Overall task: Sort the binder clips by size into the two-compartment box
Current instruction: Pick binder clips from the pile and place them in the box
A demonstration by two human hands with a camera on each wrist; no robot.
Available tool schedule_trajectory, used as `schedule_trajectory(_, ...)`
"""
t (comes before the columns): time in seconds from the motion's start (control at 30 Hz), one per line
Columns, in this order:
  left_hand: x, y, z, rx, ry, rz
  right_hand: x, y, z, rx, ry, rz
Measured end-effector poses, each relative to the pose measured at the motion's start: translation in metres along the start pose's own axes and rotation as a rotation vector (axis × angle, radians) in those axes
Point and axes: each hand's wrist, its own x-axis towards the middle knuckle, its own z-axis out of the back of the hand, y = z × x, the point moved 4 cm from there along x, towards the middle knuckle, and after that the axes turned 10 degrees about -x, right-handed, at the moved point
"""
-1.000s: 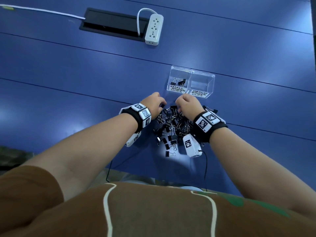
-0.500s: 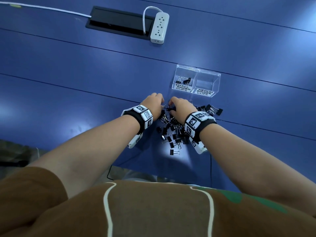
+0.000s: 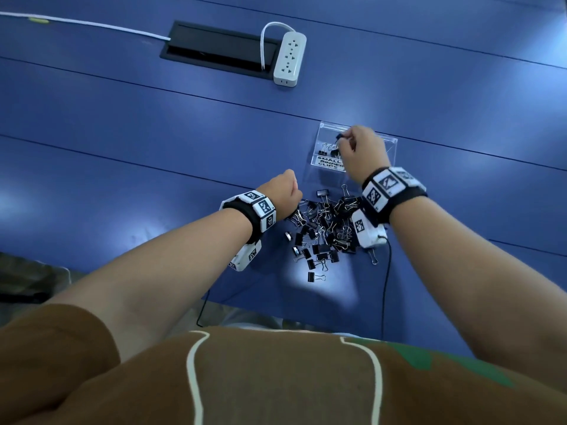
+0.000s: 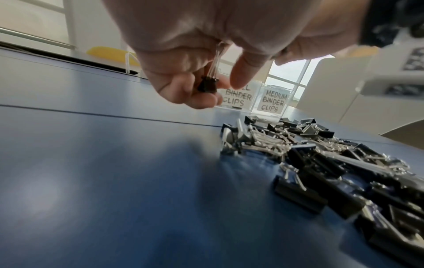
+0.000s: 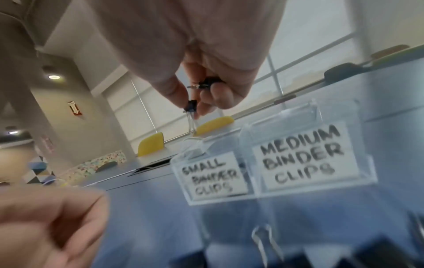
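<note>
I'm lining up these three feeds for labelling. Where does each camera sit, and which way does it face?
Head: worn on the head, looking down at the clip pile on the table; both forearms and the shirt show.
Left wrist: low under the left hand, facing the box; its fingers pinch a small clip.
Right wrist: under the right hand, which holds clips; it faces the box labels.
Shared: both wrist views show the box's two labels.

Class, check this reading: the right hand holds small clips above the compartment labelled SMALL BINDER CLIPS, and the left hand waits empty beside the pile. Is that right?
One detail is wrong: the left hand is not empty. The left wrist view shows a small black clip in its grip. The right hand does hold small clips above the SMALL BINDER CLIPS compartment, with the pile beside the left hand.
</note>
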Motion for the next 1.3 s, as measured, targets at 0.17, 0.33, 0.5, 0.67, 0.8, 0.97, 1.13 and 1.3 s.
schedule_trajectory(0.17, 0.003, 0.002, -0.007, 0.126, 0.057, 0.016, 0.025, -0.001, 0.002, -0.158, 0.11, 0.009)
schedule_trajectory(0.33, 0.006, 0.004, -0.012, 0.284, 0.078, -0.064, 0.003, 0.009, -0.003, -0.185, 0.075, 0.133)
schedule_trajectory(0.5, 0.012, 0.005, -0.014, 0.286, 0.061, -0.067, -0.041, 0.017, -0.055, -0.375, 0.383, 0.369)
schedule_trajectory(0.67, 0.018, 0.007, -0.011, 0.22, 0.045, -0.059, -0.057, 0.006, -0.076, -0.433, 0.435, 0.37)
schedule_trajectory(0.8, 0.024, -0.005, 0.002, 0.096, -0.075, -0.079, -0.059, 0.001, -0.075, -0.348, 0.379, 0.336)
schedule_trajectory(0.97, 0.041, -0.056, 0.026, 0.026, -0.126, -0.174, -0.065, -0.001, -0.066, -0.203, 0.323, 0.372)
schedule_trajectory(1.13, 0.065, -0.096, 0.034, 0.111, -0.075, -0.207, -0.069, -0.008, -0.054, -0.077, 0.266, 0.318)
schedule_trajectory(1.3, 0.079, -0.106, 0.029, 0.199, -0.046, -0.263, -0.056, -0.029, -0.019, 0.071, 0.141, 0.033)
